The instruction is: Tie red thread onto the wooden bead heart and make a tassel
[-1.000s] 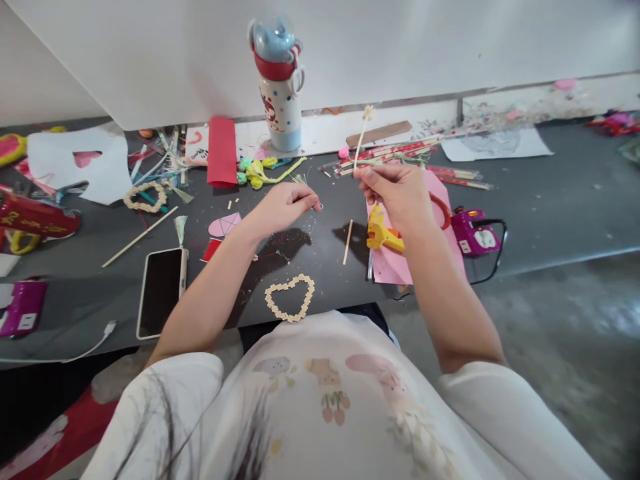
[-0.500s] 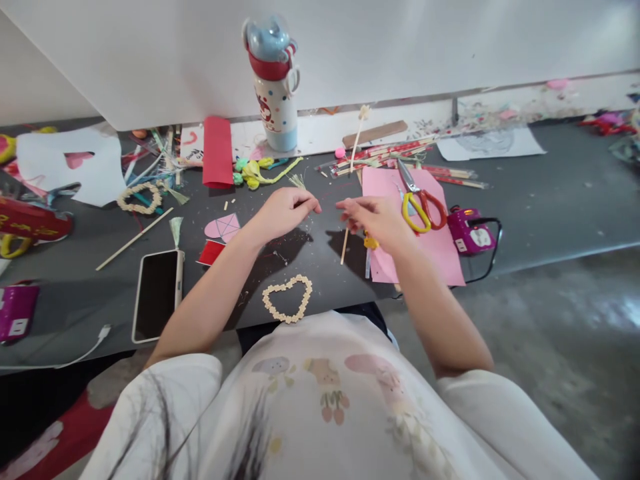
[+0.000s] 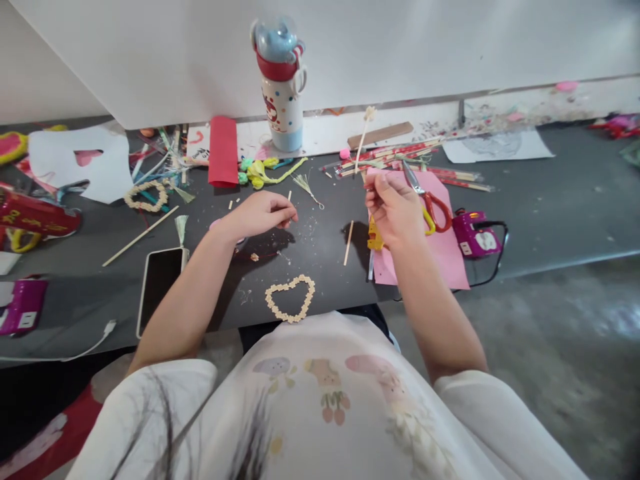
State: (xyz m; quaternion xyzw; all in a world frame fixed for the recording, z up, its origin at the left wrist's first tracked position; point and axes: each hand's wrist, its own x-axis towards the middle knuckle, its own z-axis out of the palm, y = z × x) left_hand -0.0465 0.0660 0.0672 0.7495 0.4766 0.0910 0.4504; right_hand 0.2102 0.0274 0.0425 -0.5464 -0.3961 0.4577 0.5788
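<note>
My left hand (image 3: 267, 215) hovers over the middle of the dark table, thumb and fingers pinched together. What it pinches, if anything, is too small to make out. My right hand (image 3: 395, 212) is raised over the pink paper (image 3: 423, 257), fingertips closed in a pinch whose content I cannot see. A short wooden stick (image 3: 349, 243) lies between the hands. Near the table's front edge rests a heart-shaped outline of small beige pieces (image 3: 273, 301). A pale tassel (image 3: 307, 188) lies beyond my left hand. Below that hand is a small beige piece (image 3: 255, 257) beside dark red thread.
Scissors (image 3: 435, 212) with red and yellow handles lie partly behind my right hand. A purple box (image 3: 475, 235) with a black cable stands to the right. A bottle (image 3: 281, 93) stands at the back. On the left are a phone (image 3: 161, 283) and a long stick (image 3: 140, 237).
My hands have moved apart: the left one toward the left, the right one up and to the right. The tassel has come into fuller view, and the short stick is no longer covered by my fingers.
</note>
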